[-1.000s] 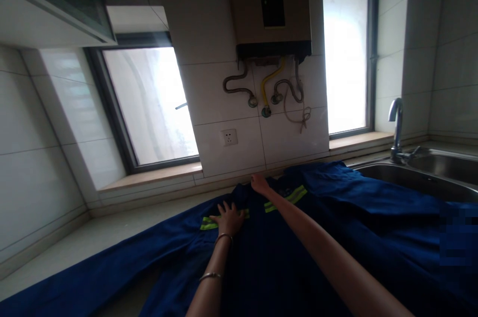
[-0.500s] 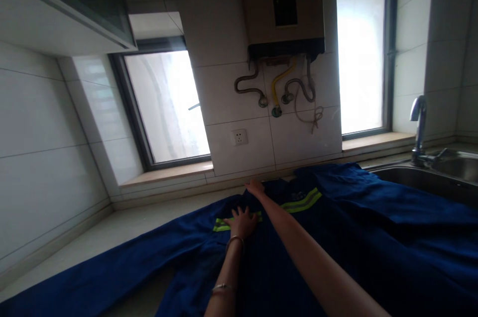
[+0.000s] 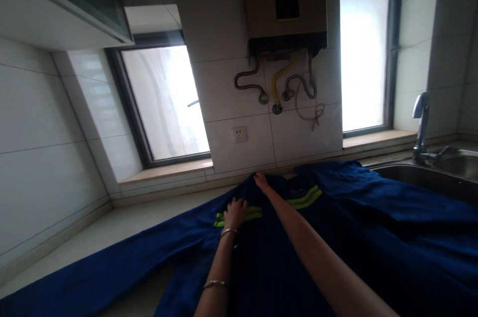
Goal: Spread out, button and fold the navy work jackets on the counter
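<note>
A dark blue work jacket (image 3: 295, 257) with yellow-green reflective stripes (image 3: 304, 198) lies spread over the counter, one sleeve (image 3: 108, 269) stretching to the left. At the jacket's collar end, close to the wall, my right hand (image 3: 261, 181) is closed on the fabric by its edge. My left hand (image 3: 236, 211) rests on the chest beside the left stripe, fingers bent and slightly apart; no gathered cloth shows in it. Two bracelets circle my left wrist and forearm.
At the right, a metal sink (image 3: 405, 177) with a faucet (image 3: 421, 118) borders the jacket. A water heater (image 3: 286, 3) with hoses hangs on the tiled wall above a socket (image 3: 239, 134). The pale counter (image 3: 149, 215) shows at left, under a wall cabinet (image 3: 74, 3).
My left hand has shifted slightly up and left, its spread fingers now bent closer together. My right hand has moved a little right and up, with the collar cloth beside it raised.
</note>
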Motion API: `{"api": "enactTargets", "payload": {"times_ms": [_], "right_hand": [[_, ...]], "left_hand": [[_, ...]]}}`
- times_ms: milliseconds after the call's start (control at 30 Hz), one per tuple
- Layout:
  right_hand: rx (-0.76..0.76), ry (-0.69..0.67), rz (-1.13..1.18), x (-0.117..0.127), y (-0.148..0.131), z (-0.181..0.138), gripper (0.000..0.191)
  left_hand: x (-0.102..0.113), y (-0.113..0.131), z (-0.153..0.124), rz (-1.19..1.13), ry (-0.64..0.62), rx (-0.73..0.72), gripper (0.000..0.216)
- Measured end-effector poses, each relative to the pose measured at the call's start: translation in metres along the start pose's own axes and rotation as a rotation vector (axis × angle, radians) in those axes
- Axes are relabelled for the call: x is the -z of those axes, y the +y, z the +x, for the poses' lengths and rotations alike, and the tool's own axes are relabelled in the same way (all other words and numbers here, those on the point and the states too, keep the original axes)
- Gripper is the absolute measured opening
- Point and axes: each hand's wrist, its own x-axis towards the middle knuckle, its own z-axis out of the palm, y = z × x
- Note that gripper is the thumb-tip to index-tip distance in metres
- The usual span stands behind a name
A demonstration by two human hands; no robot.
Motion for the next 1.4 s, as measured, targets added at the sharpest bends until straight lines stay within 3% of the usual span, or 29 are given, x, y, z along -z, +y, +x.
{"api": "enactTargets", "payload": {"times_ms": [133, 267, 433, 567, 700, 800, 867, 967, 1067, 1233, 1400], "right_hand": [[0.025, -0.002, -0.074, 0.006, 0.001, -0.002, 0.031], [0.109, -0.016, -0.19, 0.003, -0.01, -0.021, 0.043], [0.255, -0.183, -0.329, -0.019, -0.016, -0.064, 0.07], [0.188, -0.337, -0.489, -0.024, -0.01, -0.082, 0.079], [0.167, -0.348, -0.506, -0.02, -0.01, -0.083, 0.081], [0.201, -0.311, -0.493, -0.02, -0.012, -0.083, 0.078], [0.234, -0.272, -0.483, -0.021, -0.012, -0.085, 0.074], [0.294, -0.2, -0.474, -0.022, -0.012, -0.086, 0.069], [0.302, -0.185, -0.472, -0.022, -0.012, -0.085, 0.066], [0.306, -0.191, -0.46, -0.017, -0.019, -0.091, 0.06], [0.428, -0.073, -0.412, 0.012, -0.033, -0.103, 0.042]], "left_hand": [[0.024, -0.044, 0.008, 0.001, 0.063, 0.179, 0.05], [0.021, -0.073, 0.006, 0.002, 0.03, 0.287, 0.049], [0.009, -0.079, 0.01, 0.045, -0.003, 0.356, 0.063], [0.013, -0.083, 0.014, 0.061, -0.062, 0.402, 0.089], [0.028, -0.078, 0.017, 0.093, -0.165, 0.481, 0.096], [0.04, -0.069, 0.022, 0.144, -0.233, 0.551, 0.088], [0.042, -0.067, 0.023, 0.206, -0.148, 0.509, 0.079], [0.037, -0.072, 0.02, 0.262, 0.008, 0.199, 0.063], [0.032, -0.082, 0.017, 0.228, -0.061, -0.011, 0.054], [0.031, -0.089, 0.018, 0.206, -0.077, 0.135, 0.06], [0.026, -0.095, 0.021, 0.217, -0.066, 0.093, 0.058]]}}
